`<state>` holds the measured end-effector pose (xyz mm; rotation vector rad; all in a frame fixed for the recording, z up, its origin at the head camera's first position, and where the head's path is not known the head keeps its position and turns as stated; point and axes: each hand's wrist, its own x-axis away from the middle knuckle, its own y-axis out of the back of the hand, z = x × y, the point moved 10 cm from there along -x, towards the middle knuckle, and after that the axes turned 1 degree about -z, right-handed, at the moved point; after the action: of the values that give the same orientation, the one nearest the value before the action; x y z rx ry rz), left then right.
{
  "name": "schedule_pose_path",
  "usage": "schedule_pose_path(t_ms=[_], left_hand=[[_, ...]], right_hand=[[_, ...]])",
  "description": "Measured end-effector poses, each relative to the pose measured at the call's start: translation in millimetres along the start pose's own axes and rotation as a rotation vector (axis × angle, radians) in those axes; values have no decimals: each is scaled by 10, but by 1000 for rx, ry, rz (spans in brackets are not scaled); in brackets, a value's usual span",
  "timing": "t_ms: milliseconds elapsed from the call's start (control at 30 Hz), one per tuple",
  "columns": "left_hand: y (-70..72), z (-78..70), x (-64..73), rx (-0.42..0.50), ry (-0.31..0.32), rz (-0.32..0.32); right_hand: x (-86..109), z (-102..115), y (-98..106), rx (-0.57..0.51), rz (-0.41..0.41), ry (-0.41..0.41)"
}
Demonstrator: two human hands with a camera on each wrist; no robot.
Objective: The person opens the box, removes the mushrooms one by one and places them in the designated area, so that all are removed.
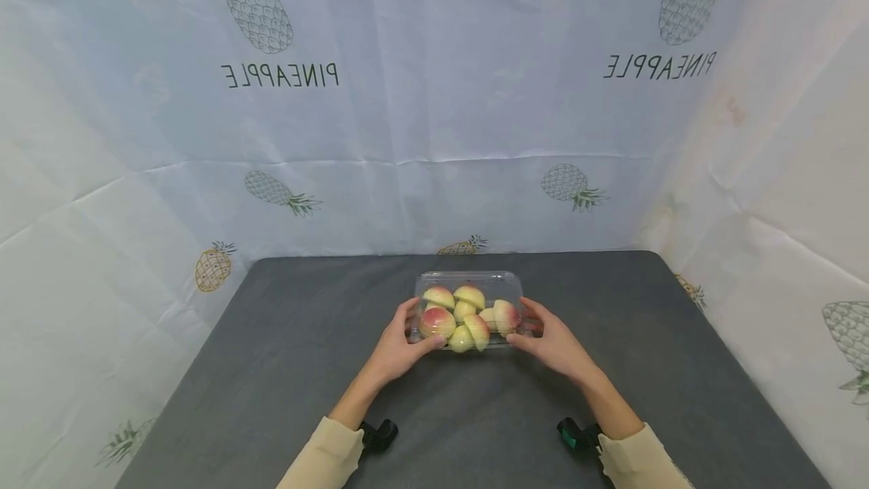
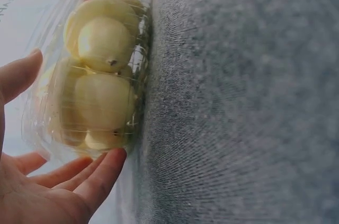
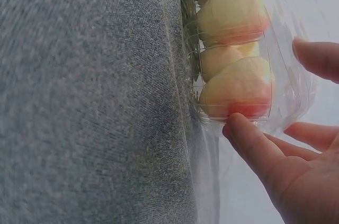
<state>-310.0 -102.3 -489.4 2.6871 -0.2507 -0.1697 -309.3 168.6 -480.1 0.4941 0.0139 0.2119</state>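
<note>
A clear plastic clamshell box sits toward the far middle of the dark table. Inside are several yellow pieces with a red blush, which look like fruit, some shaped like mushroom caps on stubby stems. My left hand grips the box's left end, thumb along the front edge and fingers round the side. At the opposite end my right hand holds it the same way. Fingertips press low against the end wall in the left wrist view. In the right wrist view, the fingertips are at the box's lower corner.
Dark grey cloth-like covering lies over the table. A white curtain printed with pineapples hangs behind the back edge and along both sides. Black wrist devices are worn below both hands.
</note>
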Motion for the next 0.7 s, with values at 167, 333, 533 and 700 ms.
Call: schedule_pose_path(t_ms=[167, 333, 533, 700], left_hand=[[10, -20, -15, -8, -25, -1], [18, 6, -40, -17, -9, 5], [33, 8, -54, -30, 16, 22], [22, 23, -94, -45, 39, 47]], right_hand=[[-15, -5, 16, -5, -5, 2], [-20, -15, 16, -11, 5, 2], [-23, -17, 7, -19, 24, -5], [-28, -16, -9, -38, 64, -18]])
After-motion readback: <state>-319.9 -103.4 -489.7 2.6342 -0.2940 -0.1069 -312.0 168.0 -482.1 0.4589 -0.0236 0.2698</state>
